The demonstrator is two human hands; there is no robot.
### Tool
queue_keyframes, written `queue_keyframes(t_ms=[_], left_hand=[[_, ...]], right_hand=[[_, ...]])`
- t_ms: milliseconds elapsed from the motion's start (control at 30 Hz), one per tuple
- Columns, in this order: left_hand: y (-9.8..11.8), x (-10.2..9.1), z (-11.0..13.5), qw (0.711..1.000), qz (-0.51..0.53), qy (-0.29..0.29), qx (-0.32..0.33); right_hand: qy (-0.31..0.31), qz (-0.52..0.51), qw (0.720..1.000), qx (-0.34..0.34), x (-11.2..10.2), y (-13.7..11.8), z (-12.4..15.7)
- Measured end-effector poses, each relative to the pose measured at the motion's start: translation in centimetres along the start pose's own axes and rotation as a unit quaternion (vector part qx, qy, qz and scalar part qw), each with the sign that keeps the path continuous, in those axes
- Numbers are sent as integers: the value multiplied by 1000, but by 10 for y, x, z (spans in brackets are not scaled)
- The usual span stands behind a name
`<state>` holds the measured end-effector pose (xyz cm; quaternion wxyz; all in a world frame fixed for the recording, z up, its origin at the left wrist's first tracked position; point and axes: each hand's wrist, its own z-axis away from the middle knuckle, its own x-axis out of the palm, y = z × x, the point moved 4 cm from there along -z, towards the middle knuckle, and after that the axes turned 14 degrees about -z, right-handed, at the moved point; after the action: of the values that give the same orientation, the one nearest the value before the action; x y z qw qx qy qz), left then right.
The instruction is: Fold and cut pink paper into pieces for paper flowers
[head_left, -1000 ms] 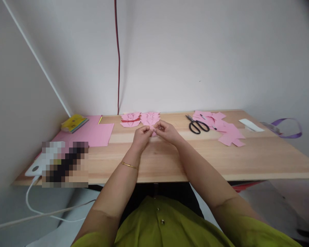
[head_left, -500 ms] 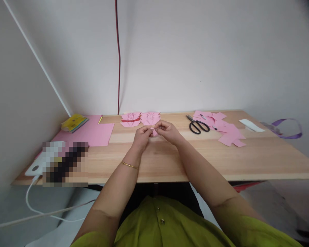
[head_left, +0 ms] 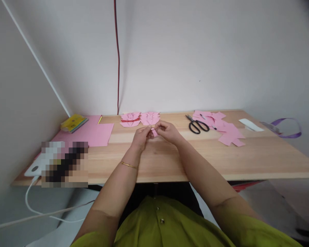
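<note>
Both of my hands meet above the middle of the wooden table [head_left: 164, 161], pinching a small piece of pink paper [head_left: 154, 132]. My left hand [head_left: 142, 136] is closed on the paper's left side, thumb on top. At its right side, my right hand [head_left: 167, 131] is closed with thumb and forefinger together. Most of the paper is hidden by the fingers. Just beyond my hands lie two folded pink paper pieces: one with a red band [head_left: 130, 120], the other plain pink [head_left: 149, 118].
Black-handled scissors [head_left: 197, 125] lie right of my hands, beside pink paper scraps [head_left: 231, 134]. Farther right are a white strip [head_left: 250, 125] and a purple strap [head_left: 290, 134]. Pink sheets [head_left: 100, 134], a yellow packet [head_left: 74, 122] and a blurred-out patch [head_left: 65, 164] are on the left.
My left fingers have shifted slightly against the paper. My right hand stays nearly where it was, and both hands keep hold of the pink paper.
</note>
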<state>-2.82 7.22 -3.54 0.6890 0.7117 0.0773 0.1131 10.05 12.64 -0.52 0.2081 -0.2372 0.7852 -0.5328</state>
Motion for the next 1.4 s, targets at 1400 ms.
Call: queue_keyframes(t_ms=[1400], left_hand=[[10, 0, 5, 1000, -15, 14, 6]], right_hand=[[-17, -24, 1000, -10, 0, -7, 1]])
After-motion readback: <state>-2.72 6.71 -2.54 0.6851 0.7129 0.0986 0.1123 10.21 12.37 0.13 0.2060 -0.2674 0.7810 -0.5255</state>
